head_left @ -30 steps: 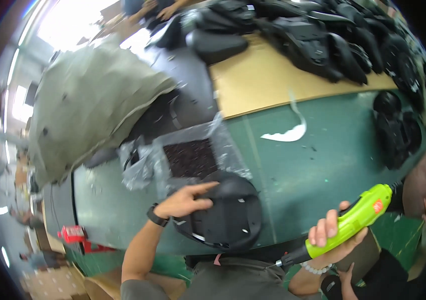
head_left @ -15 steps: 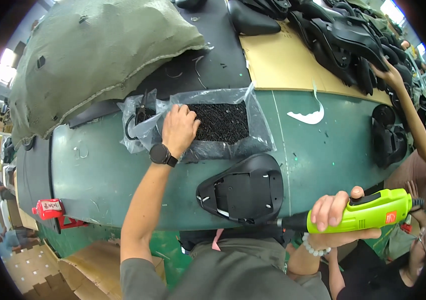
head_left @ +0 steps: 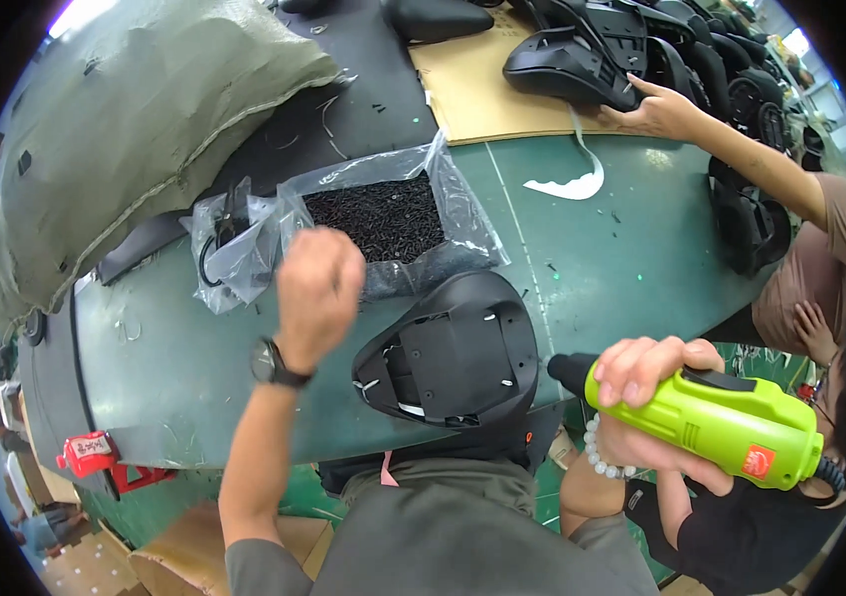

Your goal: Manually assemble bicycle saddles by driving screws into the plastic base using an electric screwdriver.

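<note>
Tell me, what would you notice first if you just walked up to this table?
The bright green power screwdriver in the right hand, low on the right, jumps out first. Next comes the black saddle-shaped plastic shell lying at the near edge of the green table. Above it, the closed left hand is raised near an open clear bag of small black screws.

**Bags and a label on the bench**

A clear plastic bag of black screws (head_left: 383,221) lies open on the green bench (head_left: 631,258). Just left, a smaller clear bag (head_left: 229,253) holds black rings. An orange-red label (head_left: 758,460) sits on the green screwdriver (head_left: 711,417).
</note>
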`<action>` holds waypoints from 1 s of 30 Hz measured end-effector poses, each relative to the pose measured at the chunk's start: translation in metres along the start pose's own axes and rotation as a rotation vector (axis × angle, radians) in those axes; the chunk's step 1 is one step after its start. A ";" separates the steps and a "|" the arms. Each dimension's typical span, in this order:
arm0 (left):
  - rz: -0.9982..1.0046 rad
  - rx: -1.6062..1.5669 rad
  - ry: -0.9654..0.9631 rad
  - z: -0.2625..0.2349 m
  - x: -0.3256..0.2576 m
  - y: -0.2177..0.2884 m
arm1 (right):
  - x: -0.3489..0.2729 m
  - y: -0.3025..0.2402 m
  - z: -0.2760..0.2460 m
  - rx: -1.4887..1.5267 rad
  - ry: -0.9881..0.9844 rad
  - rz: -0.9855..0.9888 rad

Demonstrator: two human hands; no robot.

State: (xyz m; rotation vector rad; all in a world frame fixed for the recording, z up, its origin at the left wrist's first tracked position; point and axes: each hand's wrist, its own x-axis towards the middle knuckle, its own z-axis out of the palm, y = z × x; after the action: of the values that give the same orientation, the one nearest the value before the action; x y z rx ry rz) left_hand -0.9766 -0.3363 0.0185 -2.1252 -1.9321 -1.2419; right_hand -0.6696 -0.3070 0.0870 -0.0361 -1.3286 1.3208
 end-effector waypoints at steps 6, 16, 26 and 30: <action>0.318 -0.325 -0.198 0.047 -0.036 0.096 | -0.005 0.031 0.009 -0.060 0.178 -0.006; 0.252 -0.289 -0.348 0.059 -0.043 0.088 | -0.011 0.065 -0.009 -0.020 0.198 0.114; 0.225 -0.307 -0.373 0.059 -0.042 0.085 | -0.009 0.054 -0.001 -0.171 0.067 0.349; 0.198 -0.311 -0.374 0.056 -0.042 0.086 | -0.002 0.039 0.016 0.073 0.306 0.126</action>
State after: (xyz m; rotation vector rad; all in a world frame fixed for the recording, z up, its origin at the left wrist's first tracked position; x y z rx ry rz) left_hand -0.8707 -0.3634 -0.0015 -2.8029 -1.6655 -1.2466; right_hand -0.7058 -0.3048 0.0654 -0.2651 -1.0306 1.4059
